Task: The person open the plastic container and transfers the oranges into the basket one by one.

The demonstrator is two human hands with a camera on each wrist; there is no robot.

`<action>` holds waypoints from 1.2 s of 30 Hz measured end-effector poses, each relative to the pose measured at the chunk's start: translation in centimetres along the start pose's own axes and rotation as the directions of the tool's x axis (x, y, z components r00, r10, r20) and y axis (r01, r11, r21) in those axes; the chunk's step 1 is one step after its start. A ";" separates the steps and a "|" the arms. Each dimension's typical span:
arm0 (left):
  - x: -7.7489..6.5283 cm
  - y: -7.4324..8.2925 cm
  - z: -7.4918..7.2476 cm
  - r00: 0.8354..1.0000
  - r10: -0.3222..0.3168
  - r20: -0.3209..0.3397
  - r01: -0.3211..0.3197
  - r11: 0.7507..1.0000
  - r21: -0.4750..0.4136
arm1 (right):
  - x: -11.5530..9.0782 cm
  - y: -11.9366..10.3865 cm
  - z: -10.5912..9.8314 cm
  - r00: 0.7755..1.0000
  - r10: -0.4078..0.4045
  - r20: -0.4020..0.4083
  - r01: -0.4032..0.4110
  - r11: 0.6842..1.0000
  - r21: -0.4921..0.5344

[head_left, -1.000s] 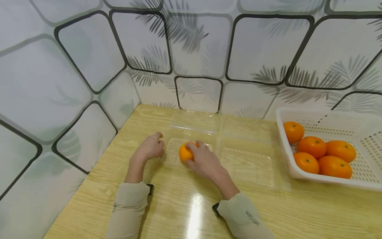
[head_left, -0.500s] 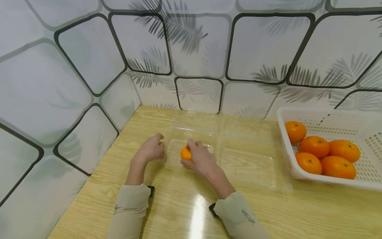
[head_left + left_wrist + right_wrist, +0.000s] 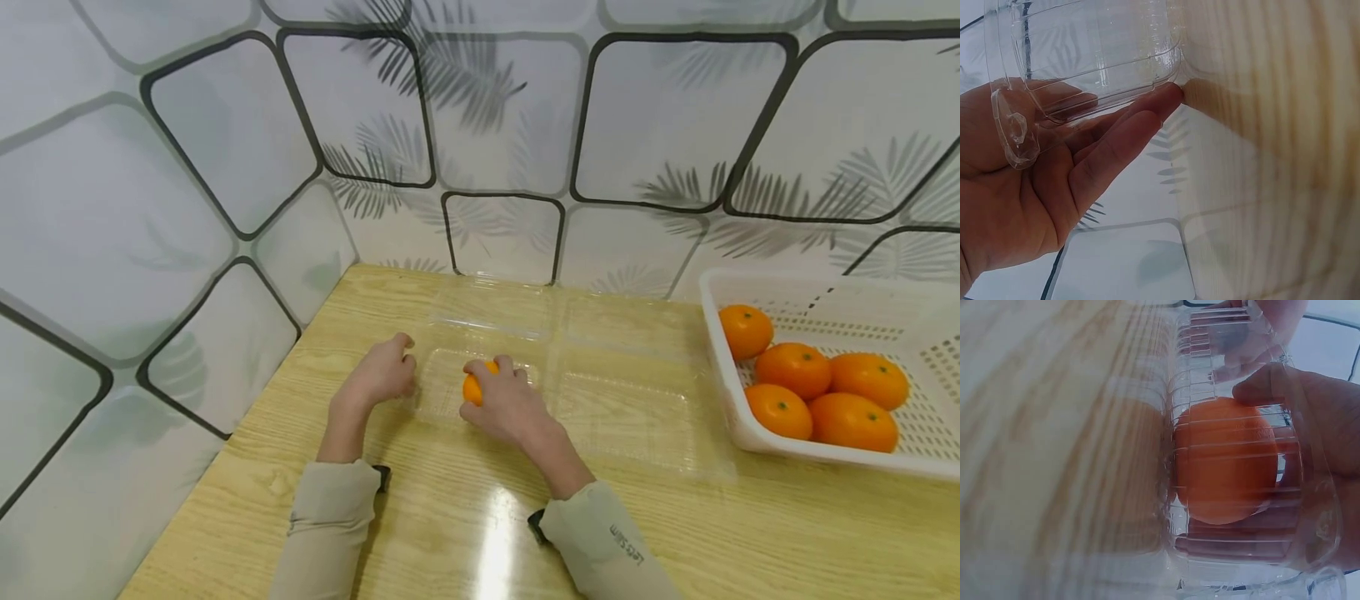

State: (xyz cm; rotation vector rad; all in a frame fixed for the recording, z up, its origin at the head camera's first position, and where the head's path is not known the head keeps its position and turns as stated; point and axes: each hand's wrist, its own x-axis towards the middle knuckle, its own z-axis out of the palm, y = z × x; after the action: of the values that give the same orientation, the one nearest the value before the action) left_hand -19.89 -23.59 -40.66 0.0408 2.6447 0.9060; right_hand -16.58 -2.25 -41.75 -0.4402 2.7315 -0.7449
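Note:
An orange (image 3: 472, 390) sits in the left compartment of a clear plastic clamshell container (image 3: 622, 417) on the table. My right hand (image 3: 510, 404) reaches over the front wall and grips the orange from above, fingers on its far side and thumb on the near side. Through the ribbed clear wall, the right wrist view shows the orange (image 3: 1225, 462) low in the container, close to its bottom. My left hand (image 3: 382, 373) is at the container's left edge. In the left wrist view its extended fingers (image 3: 1116, 147) lie along the outer wall, fingertips down at the table.
A white perforated basket (image 3: 810, 457) with several oranges (image 3: 792, 369) stands at the right. The container's clear lid (image 3: 491, 304) stands open behind its compartments, near the patterned wall (image 3: 502, 237). Wooden tabletop (image 3: 450, 517) extends in front.
My right hand has shifted its fingers over the orange, and the orange has moved slightly to the right within the compartment. The left hand has stayed at the container's left edge.

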 end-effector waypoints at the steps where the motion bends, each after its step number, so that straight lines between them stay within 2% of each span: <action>1: 0.0 0.0 0.0 1.000 0.002 0.001 -0.002 1.000 0.002 | 0.0 0.0 0.0 1.000 0.001 0.008 -0.001 1.000 -0.005; 15: 0.2 -0.1 0.1 1.000 0.025 -0.015 -0.025 1.000 0.007 | 0.1 0.2 0.1 0.999 -0.029 -0.030 0.029 1.000 0.001; 23: 0.2 -0.2 0.1 1.000 0.010 -0.024 -0.010 1.000 0.001 | 0.0 0.1 -0.3 0.992 -0.099 -0.079 0.102 0.994 0.026; 30: 0.3 0.0 0.0 1.000 0.013 -0.026 -0.012 1.000 0.006 | -0.3 0.2 -0.9 0.972 -0.209 -0.109 0.218 0.973 0.081; 36: 0.4 -0.1 0.2 0.999 0.016 -0.035 -0.015 0.999 0.029 | -0.6 0.4 -1.4 0.961 -0.231 -0.154 0.247 0.965 0.093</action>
State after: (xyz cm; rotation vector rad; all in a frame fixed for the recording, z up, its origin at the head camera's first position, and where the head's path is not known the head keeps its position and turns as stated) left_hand -20.24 -23.52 -41.02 0.0530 2.6937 0.8823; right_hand -16.60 -1.14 -40.69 -0.7282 2.7790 -1.0208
